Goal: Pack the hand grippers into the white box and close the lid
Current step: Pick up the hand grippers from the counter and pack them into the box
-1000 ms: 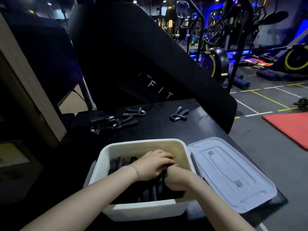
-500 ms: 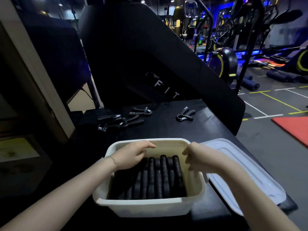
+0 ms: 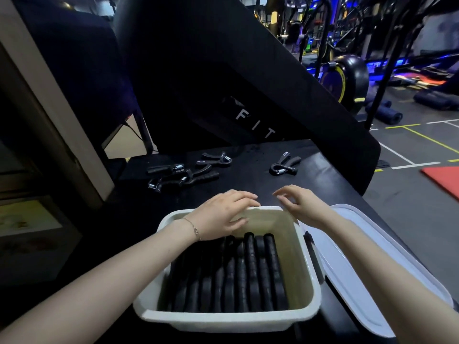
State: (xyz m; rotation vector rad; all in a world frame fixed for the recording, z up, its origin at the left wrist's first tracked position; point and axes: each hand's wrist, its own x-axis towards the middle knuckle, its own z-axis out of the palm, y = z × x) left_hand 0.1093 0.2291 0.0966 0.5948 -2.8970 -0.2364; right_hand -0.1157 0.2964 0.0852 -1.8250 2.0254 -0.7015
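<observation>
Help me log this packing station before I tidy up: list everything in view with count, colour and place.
white box: one, white, near edge of the table, open.
packed hand grippers: a row, exact count unclear, black, standing in the box.
loose hand grippers: a cluster of about four, black with metal springs, far left of the table.
single hand gripper: one, black, far side of the table, right of the cluster.
lid: one, white, flat on the table right of the box.
table: one, black.
black panel: one, lettered, behind the table.
exercise machines: several, dark, background right.
left hand: open, over the box's far rim.
right hand: open, over the far right corner.
</observation>
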